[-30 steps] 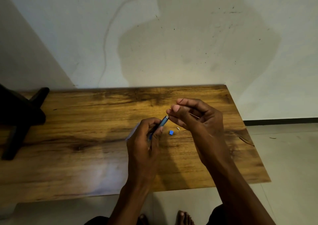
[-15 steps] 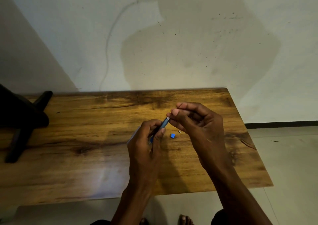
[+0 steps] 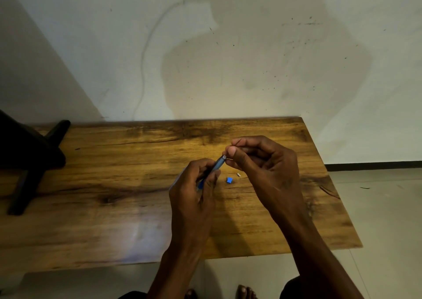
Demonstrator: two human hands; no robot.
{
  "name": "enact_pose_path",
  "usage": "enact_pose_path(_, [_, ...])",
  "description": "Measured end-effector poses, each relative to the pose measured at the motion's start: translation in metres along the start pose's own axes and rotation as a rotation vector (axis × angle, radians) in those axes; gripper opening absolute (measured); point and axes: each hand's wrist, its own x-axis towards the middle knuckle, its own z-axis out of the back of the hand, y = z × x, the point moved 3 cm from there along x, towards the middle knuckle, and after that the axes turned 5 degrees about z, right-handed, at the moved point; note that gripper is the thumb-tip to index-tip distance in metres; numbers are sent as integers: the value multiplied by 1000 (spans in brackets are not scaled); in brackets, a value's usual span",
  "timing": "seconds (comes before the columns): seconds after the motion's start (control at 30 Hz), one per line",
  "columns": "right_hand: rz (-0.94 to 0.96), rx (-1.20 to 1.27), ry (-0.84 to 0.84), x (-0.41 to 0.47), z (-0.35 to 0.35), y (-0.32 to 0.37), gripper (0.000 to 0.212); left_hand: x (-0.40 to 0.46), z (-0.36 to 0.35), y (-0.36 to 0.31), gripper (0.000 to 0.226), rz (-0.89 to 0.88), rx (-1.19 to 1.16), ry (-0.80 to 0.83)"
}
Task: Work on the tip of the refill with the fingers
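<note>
Gripping blue pen barrel (image 3: 216, 166), left hand (image 3: 194, 191) keeps it tilted, open tip toward right hand (image 3: 262, 166); right fingertips (image 3: 233, 150) pinched narrow on something thin, hard to make out, now touching barrel tip, closer than a second ago; likely feeding part in; blue cap (image 3: 229, 180) and small white piece (image 3: 238, 174) lie apart on wooden table (image 3: 114, 184).

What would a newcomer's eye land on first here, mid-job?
The two hands meeting over the wooden table: the left hand grips a blue mechanical pencil, its top end tilted up toward the right hand, which pinches something thin at that end. Just below them, a small blue cap and a tiny white piece lie on the wood.
</note>
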Motion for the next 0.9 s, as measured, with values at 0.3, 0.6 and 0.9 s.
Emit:
enact_pose_path(0.3, [1,-60,30,-1,-1,-4,13,1,1,-1,15,12,-13,2])
enact_pose_path(0.6, [-63,-64,86,0,1,-9,16,1,0,-3,18,11,-34,4])
enact_pose_path(0.9, [-144,9,113,3,11,-9,20,1,1,1,18,10,-32,-5])
